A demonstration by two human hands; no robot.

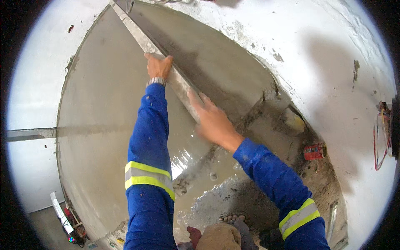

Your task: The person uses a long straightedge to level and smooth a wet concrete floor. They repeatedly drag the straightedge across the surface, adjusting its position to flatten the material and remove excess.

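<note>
A long, pale metal straightedge bar (137,35) stretches diagonally from the top of the view over smooth, wet grey screed (96,104). My left hand (158,66), with a watch at the wrist, is closed around the bar. My right hand (212,116), slightly blurred, grips the bar nearer to me, its fingers over the bar. Both arms are in blue sleeves with reflective bands. Below my hands the screed shines with water and turns rough and darker toward the lower right.
White walls (35,83) border the floor on both sides. At right lie a red can (314,151) and, higher, loose wires (381,133) at a wall box. Assorted items (71,221) stand at lower left. A bare foot (231,218) shows at the bottom, near broken, gritty floor.
</note>
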